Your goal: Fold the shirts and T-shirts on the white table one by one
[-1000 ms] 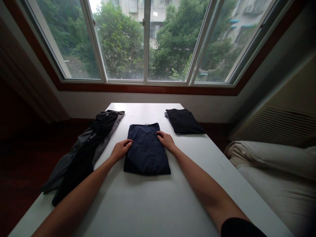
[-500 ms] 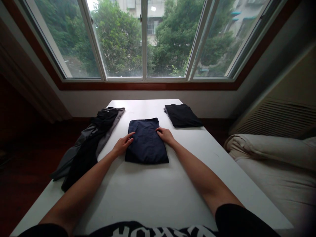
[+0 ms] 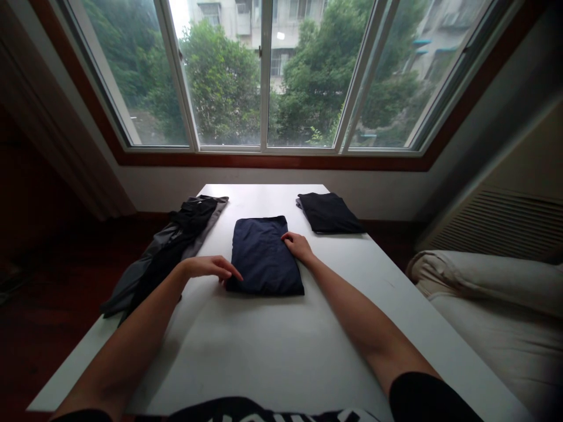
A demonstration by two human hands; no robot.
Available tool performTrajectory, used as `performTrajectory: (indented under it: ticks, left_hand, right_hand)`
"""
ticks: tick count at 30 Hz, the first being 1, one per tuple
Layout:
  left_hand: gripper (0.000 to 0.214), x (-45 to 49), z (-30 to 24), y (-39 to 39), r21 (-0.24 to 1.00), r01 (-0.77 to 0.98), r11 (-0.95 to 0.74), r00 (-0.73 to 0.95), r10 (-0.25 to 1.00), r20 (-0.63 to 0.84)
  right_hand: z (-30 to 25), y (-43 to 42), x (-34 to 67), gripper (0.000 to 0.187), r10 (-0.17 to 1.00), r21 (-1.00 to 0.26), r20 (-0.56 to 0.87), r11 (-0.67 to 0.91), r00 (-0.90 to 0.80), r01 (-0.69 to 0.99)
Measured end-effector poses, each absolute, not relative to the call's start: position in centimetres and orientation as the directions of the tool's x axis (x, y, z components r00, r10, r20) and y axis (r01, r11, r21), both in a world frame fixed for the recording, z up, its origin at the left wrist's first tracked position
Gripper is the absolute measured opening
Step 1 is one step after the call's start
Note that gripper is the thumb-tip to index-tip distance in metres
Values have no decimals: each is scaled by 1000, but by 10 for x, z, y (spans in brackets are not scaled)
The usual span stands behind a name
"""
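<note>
A folded dark navy garment (image 3: 265, 254) lies flat in the middle of the white table (image 3: 272, 346). My right hand (image 3: 299, 247) rests on its right edge, fingers bent lightly over the cloth. My left hand (image 3: 206, 267) hovers just off the garment's near left corner, fingers stretched out and pointing at it, holding nothing.
A folded black garment (image 3: 329, 213) sits at the table's far right. A loose heap of grey and black clothes (image 3: 169, 249) hangs over the left edge. A cream sofa (image 3: 492, 293) stands to the right; a wide window (image 3: 264, 76) is behind the table.
My left hand has lifted off the navy garment's left edge and drawn back toward its near left corner. My right hand stays on the right edge.
</note>
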State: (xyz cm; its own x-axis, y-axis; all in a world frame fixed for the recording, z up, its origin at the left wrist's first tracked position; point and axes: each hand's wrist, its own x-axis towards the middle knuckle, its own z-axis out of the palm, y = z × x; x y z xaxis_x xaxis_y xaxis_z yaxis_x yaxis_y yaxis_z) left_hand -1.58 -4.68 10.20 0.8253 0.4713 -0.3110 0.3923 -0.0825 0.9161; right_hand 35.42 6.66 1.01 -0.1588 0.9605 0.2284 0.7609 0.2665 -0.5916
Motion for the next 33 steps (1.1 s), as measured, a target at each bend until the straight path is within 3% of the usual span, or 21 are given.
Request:
performTrajectory:
  ticks: [12, 14, 17, 19, 22, 24, 27, 33]
  left_hand:
    - [51, -3, 95, -52, 801, 599, 25, 673, 526, -520]
    - [53, 6, 91, -52, 745, 662, -85, 599, 657, -458]
    - [50, 28, 85, -56, 536, 795, -285, 408, 905, -123]
    - [41, 47, 81, -62, 365, 875, -318, 303, 948, 101]
    - [30, 69, 71, -71, 226, 885, -407, 351, 902, 249]
    - [34, 76, 61, -72, 195, 835, -514, 452, 844, 288]
    - [65, 73, 43, -67, 204, 777, -596, 547, 799, 249]
    - [79, 60, 20, -55, 211, 837, -505, 493, 863, 113]
  right_hand:
    - [24, 58, 353, 27, 968, -571, 218, 230, -124, 788]
    - [27, 56, 352, 27, 970, -555, 212, 221, -121, 802]
    - [34, 51, 350, 27, 966, -505, 238, 213, -102, 837]
    - [40, 47, 347, 26, 944, -445, 313, 241, -102, 862]
    - [48, 37, 336, 24, 884, -367, 421, 369, -201, 854]
    - [49, 29, 323, 26, 850, -352, 434, 466, -300, 812]
    - [38, 19, 304, 41, 816, -323, 387, 557, -430, 765]
    - [14, 23, 299, 55, 786, -238, 170, 618, -595, 749]
